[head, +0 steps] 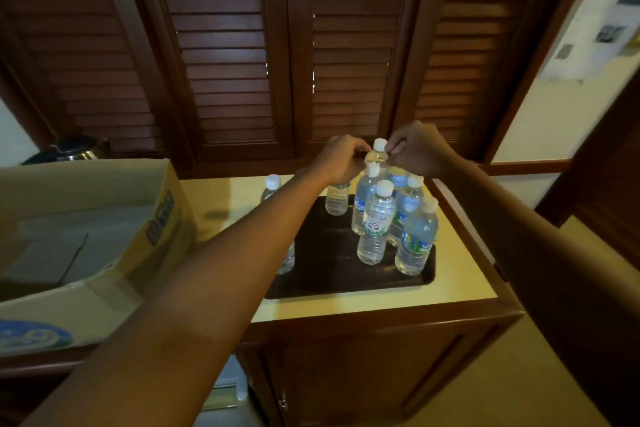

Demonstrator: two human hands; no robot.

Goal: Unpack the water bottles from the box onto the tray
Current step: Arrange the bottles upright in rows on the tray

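Observation:
A dark tray (pixel 322 277) lies on the cream cabinet top (pixel 460 274). Several clear water bottles with white caps stand on its right half, the nearest (pixel 415 239) at the front right. My left hand (pixel 341 158) is closed over the top of a bottle (pixel 336 201) at the tray's back left. My right hand (pixel 415 149) pinches the neck of the rearmost bottle (pixel 377 153), just under its cap. Another bottle (pixel 272 185) stands at the tray's left side, mostly hidden by my left forearm. The open cardboard box (pixel 104 253) sits to the left; only its bottom flaps show inside.
Brown louvred wooden doors (pixel 225 62) close off the back right behind the cabinet. A dark kettle (pixel 74 149) stands behind the box. The cabinet's wooden edge (pixel 388 315) runs along the front and right, with floor below to the right.

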